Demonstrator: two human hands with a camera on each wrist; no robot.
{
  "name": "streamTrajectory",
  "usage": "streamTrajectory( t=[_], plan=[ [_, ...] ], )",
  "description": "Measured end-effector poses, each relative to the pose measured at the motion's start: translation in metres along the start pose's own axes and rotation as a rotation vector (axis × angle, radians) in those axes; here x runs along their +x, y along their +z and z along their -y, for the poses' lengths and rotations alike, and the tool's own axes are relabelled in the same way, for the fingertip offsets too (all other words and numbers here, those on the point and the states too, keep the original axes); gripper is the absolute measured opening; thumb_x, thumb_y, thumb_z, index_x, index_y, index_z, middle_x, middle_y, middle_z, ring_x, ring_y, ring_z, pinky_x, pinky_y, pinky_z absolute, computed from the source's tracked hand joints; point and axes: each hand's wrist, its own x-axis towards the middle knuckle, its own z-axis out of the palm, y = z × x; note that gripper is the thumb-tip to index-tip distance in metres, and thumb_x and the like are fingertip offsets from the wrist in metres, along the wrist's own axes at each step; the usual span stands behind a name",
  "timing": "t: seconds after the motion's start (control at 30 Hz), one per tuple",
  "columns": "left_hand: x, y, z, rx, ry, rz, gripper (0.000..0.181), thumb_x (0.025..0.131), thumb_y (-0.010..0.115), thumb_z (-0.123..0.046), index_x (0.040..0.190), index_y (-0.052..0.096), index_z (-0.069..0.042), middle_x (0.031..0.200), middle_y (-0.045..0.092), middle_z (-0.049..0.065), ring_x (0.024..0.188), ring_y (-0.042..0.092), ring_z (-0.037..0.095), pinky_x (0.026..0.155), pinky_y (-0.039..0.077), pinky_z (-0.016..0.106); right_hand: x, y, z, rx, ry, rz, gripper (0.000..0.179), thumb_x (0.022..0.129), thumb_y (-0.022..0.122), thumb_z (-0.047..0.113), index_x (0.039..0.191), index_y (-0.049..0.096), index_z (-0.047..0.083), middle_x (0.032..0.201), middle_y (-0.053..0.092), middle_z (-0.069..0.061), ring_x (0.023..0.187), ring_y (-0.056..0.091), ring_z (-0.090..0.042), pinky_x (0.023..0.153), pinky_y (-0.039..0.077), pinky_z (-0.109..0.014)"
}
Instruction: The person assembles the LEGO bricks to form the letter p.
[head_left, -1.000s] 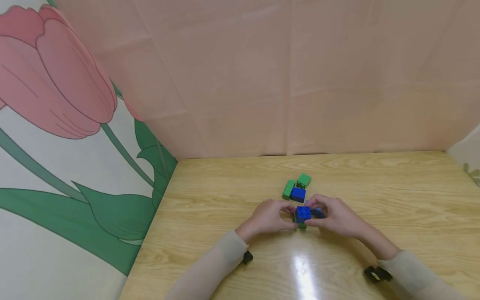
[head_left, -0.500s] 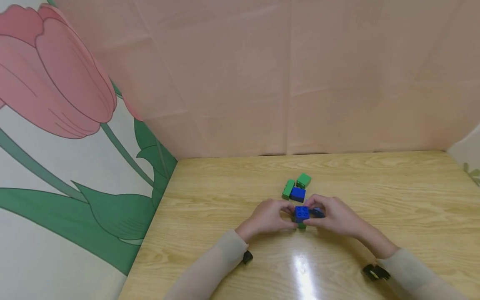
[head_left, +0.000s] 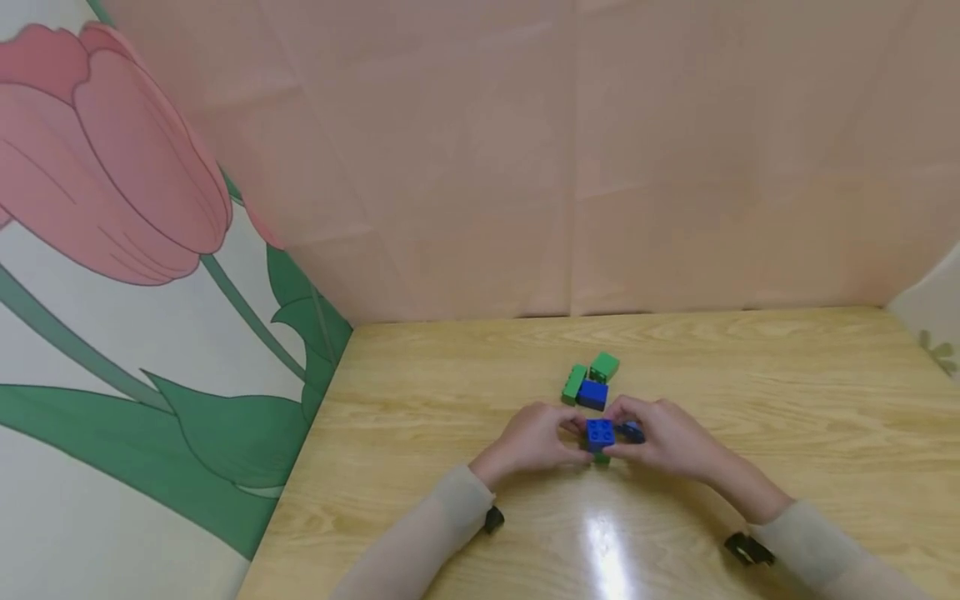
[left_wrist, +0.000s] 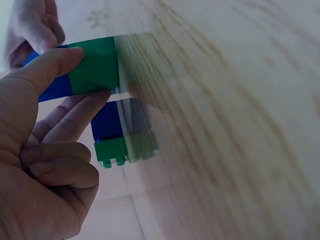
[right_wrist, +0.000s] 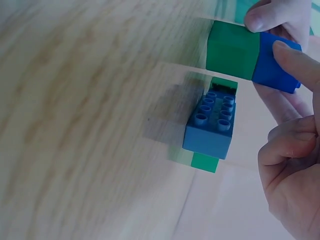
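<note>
Upright on the wooden table, a blue brick (head_left: 600, 434) with studs on top sits on a green brick (head_left: 602, 458). My left hand (head_left: 536, 435) pinches the green brick, its thumb across that brick's side in the left wrist view. From the other side, my right hand (head_left: 663, 437) pinches the blue brick between thumb and fingers. In the right wrist view the side faces of green brick (right_wrist: 232, 50) and blue brick (right_wrist: 270, 65) meet flush. Partly covered by the right hand, a larger blue brick (head_left: 632, 431) with two rows of studs lies on the table.
Just behind the hands lie another blue brick (head_left: 592, 395), a green brick (head_left: 574, 384) on its side and a second green brick (head_left: 604, 367). A pink sheet (head_left: 465, 208) rises at the table's back edge. A tulip-patterned panel (head_left: 150, 333) borders the left.
The blue brick has shifted slightly left, coming over the green one. Both hands keep their hold and barely move. The head view has tilted up a little.
</note>
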Motion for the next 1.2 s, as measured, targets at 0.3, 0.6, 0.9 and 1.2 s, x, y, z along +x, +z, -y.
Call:
streamTrajectory(
  t=[0.3, 0.6, 0.9, 1.2],
  plan=[
    [-0.0003, 0.0006, -0.0049, 0.009, 0.04, -0.012, 0.031, 0.088, 0.085, -0.042, 0.112, 0.073, -0.025, 0.108, 0.073, -0.018, 0.099, 0.064, -0.006, 0.089, 0.047, 0.016, -0.001, -0.0028, 0.004, -0.045, 0.013, -0.003, 0.032, 0.085, 0.088, 0.033, 0.107, 0.068, 0.021, 0.108, 0.077, -0.001, 0.099, 0.075, -0.025, 0.082, 0.06, -0.045],
    [-0.002, -0.0003, -0.0061, 0.032, 0.023, -0.028, 0.032, 0.087, 0.086, -0.04, 0.111, 0.074, -0.024, 0.108, 0.073, -0.018, 0.099, 0.064, -0.006, 0.088, 0.048, 0.017, 0.0001, -0.0016, 0.0081, -0.067, 0.016, 0.002, 0.032, 0.086, 0.087, 0.031, 0.108, 0.066, 0.02, 0.107, 0.077, -0.003, 0.094, 0.075, -0.023, 0.079, 0.06, -0.04],
    [-0.0032, 0.0045, -0.0046, 0.031, 0.007, -0.035, 0.033, 0.087, 0.086, -0.043, 0.112, 0.074, -0.027, 0.107, 0.072, -0.02, 0.099, 0.064, -0.005, 0.088, 0.048, 0.019, -0.0021, -0.002, 0.0063, -0.012, 0.049, 0.022, 0.034, 0.087, 0.086, 0.037, 0.109, 0.066, 0.022, 0.112, 0.076, -0.002, 0.103, 0.073, -0.027, 0.084, 0.059, -0.045],
    [-0.0037, 0.0054, -0.0062, 0.044, -0.002, -0.037, 0.041, 0.086, 0.086, -0.043, 0.121, 0.072, -0.027, 0.111, 0.072, -0.02, 0.103, 0.065, -0.002, 0.091, 0.049, 0.022, -0.0058, -0.0071, 0.0039, -0.034, 0.059, -0.005, 0.046, 0.083, 0.09, 0.031, 0.121, 0.07, 0.015, 0.116, 0.074, 0.002, 0.087, 0.071, -0.015, 0.079, 0.059, -0.04]
  ],
)
